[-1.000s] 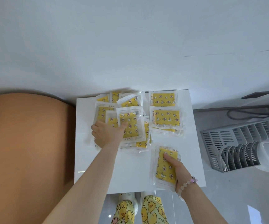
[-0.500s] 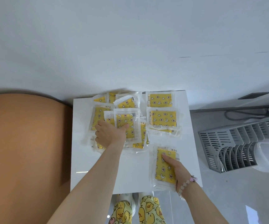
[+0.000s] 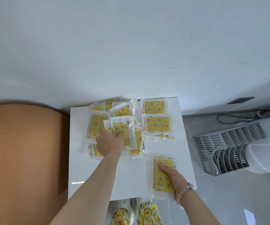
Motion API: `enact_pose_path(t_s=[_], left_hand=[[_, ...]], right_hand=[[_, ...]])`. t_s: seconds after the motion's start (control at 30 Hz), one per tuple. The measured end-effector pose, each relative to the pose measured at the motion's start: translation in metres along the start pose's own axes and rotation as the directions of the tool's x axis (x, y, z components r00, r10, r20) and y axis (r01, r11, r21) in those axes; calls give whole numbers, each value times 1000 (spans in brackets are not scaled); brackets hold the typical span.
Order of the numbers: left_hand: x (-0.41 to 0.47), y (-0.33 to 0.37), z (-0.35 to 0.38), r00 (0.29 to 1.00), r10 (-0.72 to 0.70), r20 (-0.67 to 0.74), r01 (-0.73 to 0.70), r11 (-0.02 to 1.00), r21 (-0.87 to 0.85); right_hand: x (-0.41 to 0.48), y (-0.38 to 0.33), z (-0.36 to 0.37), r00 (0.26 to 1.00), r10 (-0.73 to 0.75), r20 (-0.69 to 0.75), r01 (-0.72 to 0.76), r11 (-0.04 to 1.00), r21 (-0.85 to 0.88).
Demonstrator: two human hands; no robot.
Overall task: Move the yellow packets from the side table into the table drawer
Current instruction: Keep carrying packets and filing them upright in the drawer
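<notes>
Home, tan sofa [image 3: 25, 151], white side table [image 3: 131, 181], duck-print pyjamas [image 3: 147, 215]

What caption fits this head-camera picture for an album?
Left hand on the heap of yellow packets, right hand gripping a stack at the edge of the white table.

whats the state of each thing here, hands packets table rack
side table, top loaded with packets; no drawer seen
packet pile, loose, overlapping
front stack, at the table's near edge
right packets, flat, no hand on them
left hand, on the packet pile, grip unclear
right hand, holds the front stack, thumb on top
grey rack, lying on the floor
</notes>
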State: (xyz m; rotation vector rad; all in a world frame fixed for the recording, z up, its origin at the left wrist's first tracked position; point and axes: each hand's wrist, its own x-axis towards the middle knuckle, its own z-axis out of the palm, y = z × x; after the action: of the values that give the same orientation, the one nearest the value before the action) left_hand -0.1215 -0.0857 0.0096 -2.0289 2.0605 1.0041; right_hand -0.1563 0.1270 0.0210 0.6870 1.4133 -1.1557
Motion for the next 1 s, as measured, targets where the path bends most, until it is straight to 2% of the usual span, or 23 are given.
enact_pose_path(t_s=[0.23,0.5,0.73,1.0], left_hand=[[-29,9,-40,997,8,71,2,991,-131],[-57,59,-115,974,216,63,-192,944,-268],[-88,112,-181,906,411,100,-358,871,-335],[-139,171,-242,782,552,289,-343,769,-540]], right_hand=[[-38,-42,14,994,-99,-47,95,992,-79],[-114,-125,44,951,-309,-23,308,951,-38],[-187,-171,57,878,-477,-37,472,877,-89],[-276,-178,42,795,-604,-66,605,796,9]])
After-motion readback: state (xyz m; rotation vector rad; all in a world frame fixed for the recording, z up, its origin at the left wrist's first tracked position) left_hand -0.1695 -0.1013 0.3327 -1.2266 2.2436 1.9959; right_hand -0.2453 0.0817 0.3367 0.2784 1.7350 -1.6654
